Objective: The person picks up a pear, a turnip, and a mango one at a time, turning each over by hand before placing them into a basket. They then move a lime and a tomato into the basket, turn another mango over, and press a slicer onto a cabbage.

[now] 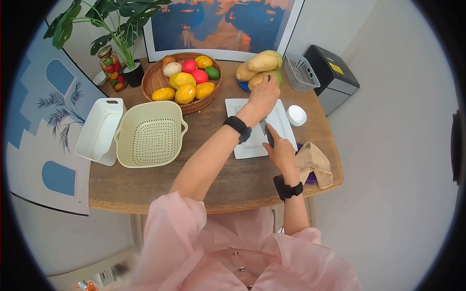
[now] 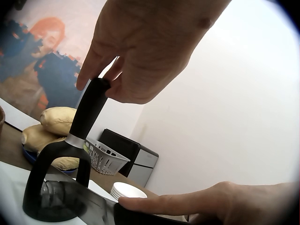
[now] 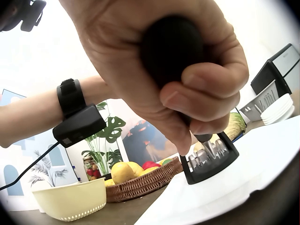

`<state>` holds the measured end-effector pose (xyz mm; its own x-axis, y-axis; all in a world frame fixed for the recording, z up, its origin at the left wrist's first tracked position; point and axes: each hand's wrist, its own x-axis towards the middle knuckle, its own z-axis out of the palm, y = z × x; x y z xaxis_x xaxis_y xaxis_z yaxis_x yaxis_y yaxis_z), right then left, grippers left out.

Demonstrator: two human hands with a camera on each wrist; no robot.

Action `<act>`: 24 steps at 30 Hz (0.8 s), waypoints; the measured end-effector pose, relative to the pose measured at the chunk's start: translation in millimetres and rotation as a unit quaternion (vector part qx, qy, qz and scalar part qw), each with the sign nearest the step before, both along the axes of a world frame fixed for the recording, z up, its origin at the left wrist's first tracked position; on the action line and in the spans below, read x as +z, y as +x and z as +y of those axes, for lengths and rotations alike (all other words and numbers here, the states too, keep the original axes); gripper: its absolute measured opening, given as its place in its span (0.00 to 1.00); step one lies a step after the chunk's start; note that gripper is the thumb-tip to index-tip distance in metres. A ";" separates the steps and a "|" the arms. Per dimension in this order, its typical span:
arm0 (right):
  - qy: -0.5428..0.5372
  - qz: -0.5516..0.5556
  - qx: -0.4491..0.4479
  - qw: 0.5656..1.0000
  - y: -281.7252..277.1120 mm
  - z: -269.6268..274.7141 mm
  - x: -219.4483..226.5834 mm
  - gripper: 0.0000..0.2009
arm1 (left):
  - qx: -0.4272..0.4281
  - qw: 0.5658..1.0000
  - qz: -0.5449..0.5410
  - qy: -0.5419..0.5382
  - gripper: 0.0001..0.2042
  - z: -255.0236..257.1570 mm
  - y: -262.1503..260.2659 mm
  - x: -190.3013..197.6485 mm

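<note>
Over a white rectangular plate [image 1: 252, 145], my left hand [image 1: 264, 94] pinches the upright black handle of a knife sharpener [image 2: 89, 110] near its top. Its forked black base stands on the plate, with metallic sharpening parts showing inside. My right hand [image 1: 282, 150] grips a knife [image 2: 96, 208] by its black handle, with the index finger stretched along it. The blade lies across the sharpener's base in the left wrist view. In the right wrist view, curled fingers [image 3: 206, 93] wrap the knife handle and hide most of my left hand.
Behind the plate, large pale root vegetables [image 1: 264, 61] lie on a blue dish. A fruit basket [image 1: 213, 99], cream colander [image 1: 182, 127] and white bin [image 1: 87, 140] stand left. Right are white bowls [image 1: 296, 115], a grey basket [image 1: 302, 72] and a beige cloth [image 1: 315, 162].
</note>
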<state>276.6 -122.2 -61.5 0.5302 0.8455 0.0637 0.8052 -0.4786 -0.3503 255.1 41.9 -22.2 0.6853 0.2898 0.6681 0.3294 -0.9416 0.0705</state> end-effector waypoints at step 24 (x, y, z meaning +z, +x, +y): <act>0.015 -0.064 0.007 0.998 14.2 38.3 -24.9 0.33 | 0.042 0.998 0.031 0.041 0.10 -3.2 5.9 -4.0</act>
<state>290.8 -83.9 -86.4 0.5049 0.8491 0.1553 0.8506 -0.4588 -0.2570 261.0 38.7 -26.2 0.7013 0.2943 0.6492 0.4091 -0.9120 -0.0285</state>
